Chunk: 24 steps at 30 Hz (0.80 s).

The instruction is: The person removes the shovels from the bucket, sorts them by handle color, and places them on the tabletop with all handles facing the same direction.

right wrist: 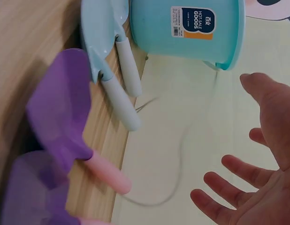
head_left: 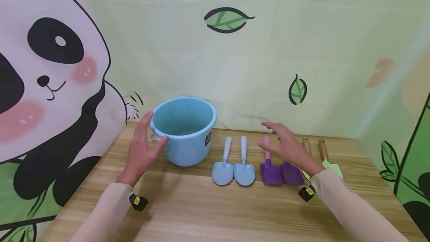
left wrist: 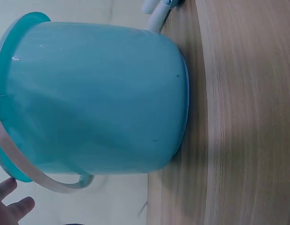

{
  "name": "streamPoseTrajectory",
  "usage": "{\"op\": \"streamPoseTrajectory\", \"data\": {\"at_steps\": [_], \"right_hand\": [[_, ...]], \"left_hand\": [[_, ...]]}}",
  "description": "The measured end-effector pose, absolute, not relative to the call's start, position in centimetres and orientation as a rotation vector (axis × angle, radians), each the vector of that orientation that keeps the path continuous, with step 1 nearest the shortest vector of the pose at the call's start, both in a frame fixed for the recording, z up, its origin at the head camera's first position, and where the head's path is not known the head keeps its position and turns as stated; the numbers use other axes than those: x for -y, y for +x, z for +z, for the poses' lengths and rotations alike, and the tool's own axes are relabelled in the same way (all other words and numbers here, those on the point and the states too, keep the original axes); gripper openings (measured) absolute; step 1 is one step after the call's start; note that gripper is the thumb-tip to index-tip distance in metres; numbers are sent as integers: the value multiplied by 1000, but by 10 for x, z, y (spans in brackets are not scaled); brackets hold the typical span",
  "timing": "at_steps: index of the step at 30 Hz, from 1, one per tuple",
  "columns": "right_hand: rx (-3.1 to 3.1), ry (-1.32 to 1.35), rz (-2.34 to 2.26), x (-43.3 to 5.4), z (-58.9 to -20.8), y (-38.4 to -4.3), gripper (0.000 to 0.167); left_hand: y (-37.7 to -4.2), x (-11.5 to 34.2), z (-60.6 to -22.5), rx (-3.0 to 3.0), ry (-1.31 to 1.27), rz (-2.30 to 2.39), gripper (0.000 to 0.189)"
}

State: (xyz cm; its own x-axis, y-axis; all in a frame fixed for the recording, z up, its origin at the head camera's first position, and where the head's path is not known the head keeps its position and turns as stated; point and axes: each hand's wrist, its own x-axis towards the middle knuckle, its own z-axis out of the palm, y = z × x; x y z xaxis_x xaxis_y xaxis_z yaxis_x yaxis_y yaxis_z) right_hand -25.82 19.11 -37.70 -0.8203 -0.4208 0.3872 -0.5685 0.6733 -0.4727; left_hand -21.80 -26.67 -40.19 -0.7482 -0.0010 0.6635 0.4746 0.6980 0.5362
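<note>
My left hand (head_left: 142,154) is at the left side of a light blue bucket (head_left: 186,151), fingertips right at its rim and the thumb spread toward its front. In the left wrist view the bucket's pale bail handle (left wrist: 27,168) hangs down its side, near the fingertips (left wrist: 20,206). Fingers loosely spread and holding nothing, my right hand (head_left: 285,143) hovers over two purple toy shovels (head_left: 271,174) with pink handles. It partly covers one of them. To their left lie two light blue shovels (head_left: 244,174), blades toward me.
Right of the purple shovels lie two light green shovels (head_left: 333,168) with wooden handles, one largely hidden behind my right forearm. Everything stands on a wood-grain table (head_left: 201,212). A backdrop (head_left: 255,59) with a panda and leaves rises behind its far edge.
</note>
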Motion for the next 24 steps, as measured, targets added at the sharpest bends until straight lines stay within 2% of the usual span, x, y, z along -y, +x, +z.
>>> {"op": "streamPoseTrajectory", "data": {"at_steps": [7,13,24], "right_hand": [[2556,844,795,-206,-387,-245,68],[2468,861,670,-216,-394,-239,69],[2548,784,491,-241,-400,-219,85]], "left_hand": [[-217,263,-401,2217,-381,-916,85],[-207,245,-384,2109,-478,-745,80],[-189,191,-360,2103,-656,-575,92]]}}
